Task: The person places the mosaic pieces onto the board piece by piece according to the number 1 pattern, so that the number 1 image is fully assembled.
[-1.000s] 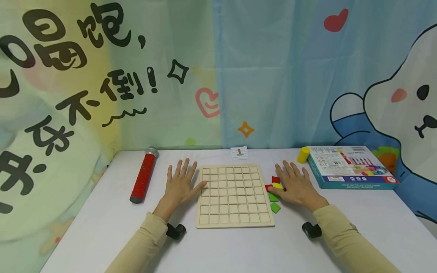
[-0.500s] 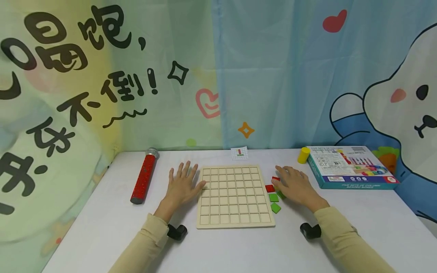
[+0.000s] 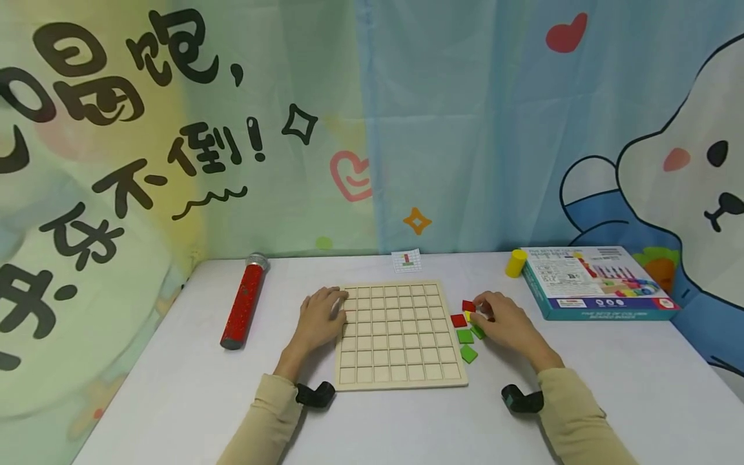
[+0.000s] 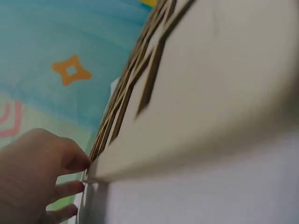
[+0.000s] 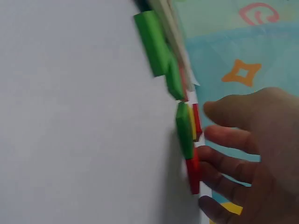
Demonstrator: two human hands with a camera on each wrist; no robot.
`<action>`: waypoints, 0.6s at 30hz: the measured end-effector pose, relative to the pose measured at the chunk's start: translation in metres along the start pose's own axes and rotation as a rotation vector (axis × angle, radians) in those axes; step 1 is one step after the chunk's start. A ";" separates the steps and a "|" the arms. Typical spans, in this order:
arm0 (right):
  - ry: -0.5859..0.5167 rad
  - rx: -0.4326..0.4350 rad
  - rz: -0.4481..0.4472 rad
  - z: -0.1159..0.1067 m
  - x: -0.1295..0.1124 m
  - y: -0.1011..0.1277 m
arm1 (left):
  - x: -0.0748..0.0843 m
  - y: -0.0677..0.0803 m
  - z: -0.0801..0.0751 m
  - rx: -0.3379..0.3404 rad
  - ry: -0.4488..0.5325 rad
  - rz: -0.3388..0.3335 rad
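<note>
A pale wooden grid board lies flat on the white table. My left hand grips its far left edge with bent fingers; the left wrist view shows the fingertips at the board's corner. My right hand curves over small coloured tiles beside the board's right edge. In the right wrist view, a gap shows between thumb and index finger, and the other fingertips are close to a red tile and a green tile. Another red tile and more green tiles lie nearby. A yellow tile is partly hidden.
A red microphone-shaped object lies to the left. A small printed grid card is behind the board. At the back right are a yellow cylinder and a teal printed box. A patterned curtain hangs behind the table.
The left hand's spread fingers have bent and moved right onto the board's edge. My right hand has lifted off its flat pose, its fingers now curved above the tiles.
</note>
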State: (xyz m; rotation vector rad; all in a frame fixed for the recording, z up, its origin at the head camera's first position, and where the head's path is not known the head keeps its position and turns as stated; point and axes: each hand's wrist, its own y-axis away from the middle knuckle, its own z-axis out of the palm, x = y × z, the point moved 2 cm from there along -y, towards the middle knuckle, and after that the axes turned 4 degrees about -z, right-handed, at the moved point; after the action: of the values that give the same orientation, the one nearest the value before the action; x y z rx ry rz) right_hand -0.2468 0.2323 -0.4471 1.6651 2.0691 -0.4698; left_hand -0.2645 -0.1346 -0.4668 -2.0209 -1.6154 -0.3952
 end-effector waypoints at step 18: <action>0.008 0.039 0.047 0.004 -0.005 0.001 | -0.009 0.002 0.009 0.096 -0.013 0.075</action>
State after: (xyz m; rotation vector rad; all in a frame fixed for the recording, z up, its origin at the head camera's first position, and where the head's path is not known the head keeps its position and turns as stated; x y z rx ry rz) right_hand -0.2442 0.2263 -0.4472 1.7368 2.0334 -0.4922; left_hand -0.2659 -0.1375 -0.4793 -2.0087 -1.5315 -0.2731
